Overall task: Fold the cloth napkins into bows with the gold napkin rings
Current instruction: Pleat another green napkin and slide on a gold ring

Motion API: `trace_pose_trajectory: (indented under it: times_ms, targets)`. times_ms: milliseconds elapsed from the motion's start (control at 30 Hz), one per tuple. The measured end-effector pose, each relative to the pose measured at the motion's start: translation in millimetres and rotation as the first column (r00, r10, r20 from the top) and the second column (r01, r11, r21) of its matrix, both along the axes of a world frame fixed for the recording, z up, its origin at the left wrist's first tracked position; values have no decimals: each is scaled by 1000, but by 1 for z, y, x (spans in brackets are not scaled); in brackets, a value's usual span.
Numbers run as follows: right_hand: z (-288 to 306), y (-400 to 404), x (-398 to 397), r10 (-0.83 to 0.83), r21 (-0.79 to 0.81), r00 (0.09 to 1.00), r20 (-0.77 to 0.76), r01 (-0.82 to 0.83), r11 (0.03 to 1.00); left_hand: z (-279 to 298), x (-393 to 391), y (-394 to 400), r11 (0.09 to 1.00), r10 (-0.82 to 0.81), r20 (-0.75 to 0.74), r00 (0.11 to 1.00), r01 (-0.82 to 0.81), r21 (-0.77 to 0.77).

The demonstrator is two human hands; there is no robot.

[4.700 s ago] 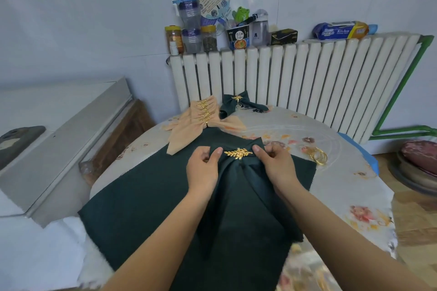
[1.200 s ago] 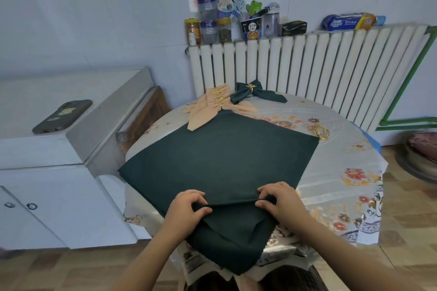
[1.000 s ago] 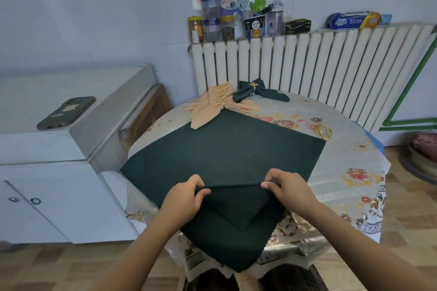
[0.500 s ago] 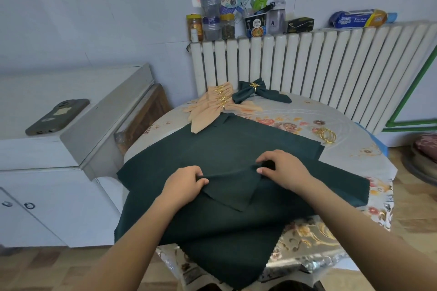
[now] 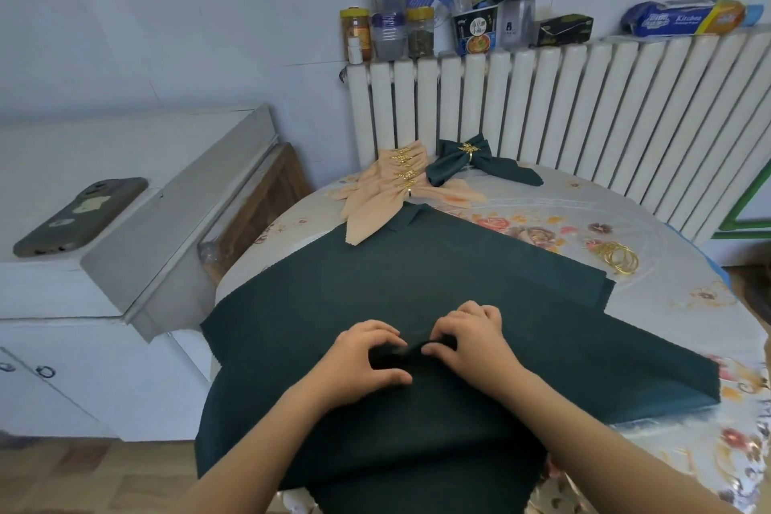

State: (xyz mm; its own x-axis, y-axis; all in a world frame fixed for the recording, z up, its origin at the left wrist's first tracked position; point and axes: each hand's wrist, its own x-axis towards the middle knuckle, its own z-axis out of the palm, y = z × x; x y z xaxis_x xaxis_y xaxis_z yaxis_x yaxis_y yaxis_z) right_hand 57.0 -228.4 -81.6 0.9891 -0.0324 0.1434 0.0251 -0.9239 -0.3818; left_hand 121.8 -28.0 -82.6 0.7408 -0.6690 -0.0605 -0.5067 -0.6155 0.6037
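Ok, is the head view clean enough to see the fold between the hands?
Head view: even daylight, no glare; radiator bars bow from wide-angle distortion; the pinched fold in the green napkin between left hand and right hand is near-black, detail lost.

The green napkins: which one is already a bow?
The small dark green napkin by the radiator, cinched by a gold ring. The big green cloth under the hands lies spread out.

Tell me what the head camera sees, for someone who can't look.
Both hands, left hand and right hand, pinch a fold in a dark green napkin on a floral table. Behind lie finished bows and loose gold rings.
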Motion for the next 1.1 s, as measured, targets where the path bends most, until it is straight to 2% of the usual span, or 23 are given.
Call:
trace_pose_trajectory:
  times_ms: [133,267,300,400,567,800,934,1100]
  targets:
    - [15,-10,30,-158,243,985,64,138,960,13,27,-15,964,235,10,972,-232,-127]
    - [16,-36,72,-239,397,967,-88,254,882,11,73,-42,936,344,54,937,-337,-100]
    - [13,-42,79,-247,377,960,-133,279,883,8,83,-49,929,366,76,927,-359,-93]
    - [1,-59,97,-277,170,941,-195,311,935,2,107,-68,894,446,96,890,-436,-105]
    - [-7,-74,133,-338,214,933,-125,358,909,-14,144,-90,844,534,92,841,-522,-122]
    - [-21,-74,168,-359,216,933,11,349,912,-24,168,-95,870,490,171,855,-465,-165]
    - [-21,-73,181,-388,144,919,68,376,915,-21,177,-100,856,511,120,851,-491,-164]
    - [-25,-74,196,-391,64,920,41,388,919,-10,188,-112,849,528,20,849,-528,-16]
